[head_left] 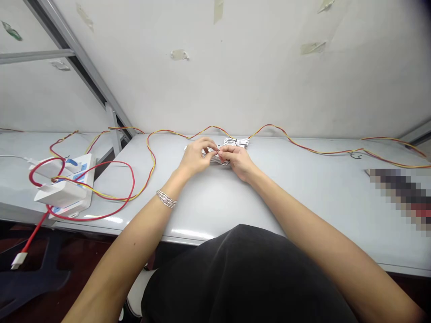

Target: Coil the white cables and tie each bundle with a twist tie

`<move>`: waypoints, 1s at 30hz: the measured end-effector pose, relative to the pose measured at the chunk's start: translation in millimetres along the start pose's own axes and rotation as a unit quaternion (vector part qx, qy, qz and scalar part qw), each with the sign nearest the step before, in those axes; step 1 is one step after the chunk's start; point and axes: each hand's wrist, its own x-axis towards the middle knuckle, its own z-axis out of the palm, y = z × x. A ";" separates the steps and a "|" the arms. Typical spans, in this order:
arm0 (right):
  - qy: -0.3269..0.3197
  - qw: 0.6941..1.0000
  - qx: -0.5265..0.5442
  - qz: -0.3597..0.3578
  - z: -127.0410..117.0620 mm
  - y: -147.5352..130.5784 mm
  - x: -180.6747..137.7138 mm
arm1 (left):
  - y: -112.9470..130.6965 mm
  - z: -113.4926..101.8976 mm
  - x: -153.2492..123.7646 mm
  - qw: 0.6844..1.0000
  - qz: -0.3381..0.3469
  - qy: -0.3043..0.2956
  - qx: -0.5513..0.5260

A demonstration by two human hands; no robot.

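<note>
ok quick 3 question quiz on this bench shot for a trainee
1. True or false: both hands meet over the white cable bundle near the back of the table.
2. Which wrist wears the bracelet? A) left B) right
3. Fill in: the thick loop of cable lying beside the power strip is ____ in colour.

Key
1. True: left hand and right hand pinch at it together.
2. A
3. Red: the red cable.

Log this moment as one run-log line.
left hand: pinching white cable bundle | right hand: pinching same bundle | bundle: on table | power strip: far left
</note>
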 end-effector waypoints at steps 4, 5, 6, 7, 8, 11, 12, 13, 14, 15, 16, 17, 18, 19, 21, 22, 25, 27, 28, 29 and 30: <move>0.006 1.000 -0.004 -0.002 1.6 -0.5 0.2 | 0.4 0.4 -0.5 1.000 -0.005 0.000 0.017; 0.009 1.000 -0.005 -0.003 1.9 -0.3 0.3 | 0.5 0.4 -0.6 1.000 -0.006 0.000 0.024; 0.012 1.000 -0.006 -0.004 2.1 0.0 0.5 | 0.6 0.4 -0.8 1.000 -0.006 0.000 0.029; 0.018 1.000 -0.006 -0.005 2.5 0.3 0.6 | 0.7 0.4 -0.9 0.999 -0.003 0.001 0.033; 0.024 1.000 -0.007 -0.005 2.8 0.7 0.7 | 0.9 0.5 -1.0 0.999 0.000 0.003 0.034; 0.049 0.999 -0.011 -0.006 4.2 1.4 0.8 | 1.3 0.6 -1.3 0.999 0.015 0.017 0.031; 0.056 0.998 -0.013 -0.007 4.6 1.6 0.8 | 1.5 0.7 -1.4 0.999 0.018 0.022 0.030; 0.062 0.998 -0.015 -0.008 4.9 1.7 0.8 | 1.7 0.7 -1.4 0.999 0.020 0.022 0.027; 0.066 0.998 -0.017 -0.011 5.1 1.7 0.8 | 1.8 0.7 -1.3 0.999 0.019 0.019 0.025; 0.068 0.997 -0.019 -0.014 5.2 1.6 0.9 | 2.0 0.6 -1.3 0.999 0.016 0.014 0.024; 0.068 0.997 -0.022 -0.017 5.2 1.5 0.9 | 2.2 0.5 -1.2 1.000 0.011 0.007 0.023; 0.068 0.997 -0.026 -0.020 5.1 1.4 1.0 | 2.4 0.3 -1.0 1.000 0.005 0.000 0.025; 0.067 0.997 -0.030 -0.022 5.0 1.4 1.0 | 2.8 0.1 -0.9 1.000 -0.001 -0.006 0.028; 0.067 0.997 -0.035 -0.024 4.8 1.4 1.1 | 3.2 -0.2 -0.7 0.999 -0.007 -0.010 0.030; 0.067 0.996 -0.043 -0.028 4.3 1.8 1.4 | 4.5 -0.7 -0.4 0.999 -0.017 -0.014 0.031; 0.068 0.996 -0.045 -0.030 4.1 2.2 1.6 | 5.1 -0.9 -0.3 0.999 -0.020 -0.016 0.030; 0.073 0.995 -0.055 -0.042 4.0 3.9 2.0 | 6.4 -0.5 -0.2 0.999 -0.031 -0.009 0.028; 0.080 0.992 -0.076 -0.058 4.5 4.8 1.8 | 6.1 0.6 -0.3 0.999 -0.042 -0.004 0.024; 0.087 0.989 -0.096 -0.070 4.9 5.1 1.6 | 5.6 1.5 -0.3 0.999 -0.050 -0.004 0.014; 0.097 0.985 -0.119 -0.083 5.4 5.3 1.2 | 4.8 2.4 -0.3 0.998 -0.059 -0.006 -0.001; 0.109 0.979 -0.141 -0.097 5.9 5.4 0.9 | 3.8 3.4 -0.2 0.997 -0.069 -0.010 -0.021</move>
